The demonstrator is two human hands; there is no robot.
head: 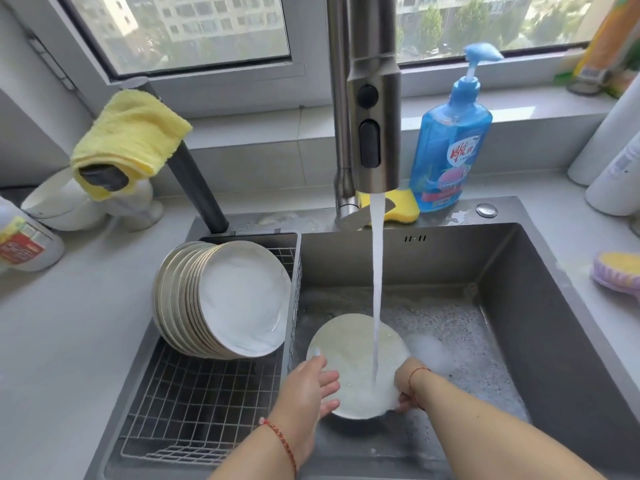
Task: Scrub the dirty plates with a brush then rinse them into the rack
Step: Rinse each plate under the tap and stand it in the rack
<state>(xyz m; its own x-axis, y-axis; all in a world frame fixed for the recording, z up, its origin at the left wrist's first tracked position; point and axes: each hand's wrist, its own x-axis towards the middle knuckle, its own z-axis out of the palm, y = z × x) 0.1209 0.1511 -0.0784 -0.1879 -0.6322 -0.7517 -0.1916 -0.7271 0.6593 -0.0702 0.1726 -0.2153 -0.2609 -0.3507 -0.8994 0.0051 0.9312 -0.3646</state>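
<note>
A white plate (349,355) is tilted under the running water stream (376,289) in the sink (540,334). My left hand (306,386) holds its left rim, thumb on the face and fingers curled round the edge. My right hand (408,393) grips the plate's right lower rim, mostly hidden behind the plate and wrist. Several clean white plates (239,299) lean stacked in the wire rack (194,410) at the sink's left. A purple and yellow scrub brush (620,271) lies on the counter at the right edge.
The steel faucet (372,98) hangs over the sink's middle. Foamy water covers the sink floor. A blue soap bottle (450,140) and yellow sponge (401,206) stand behind the sink. A yellow cloth (128,133) drapes a dark handle at the left.
</note>
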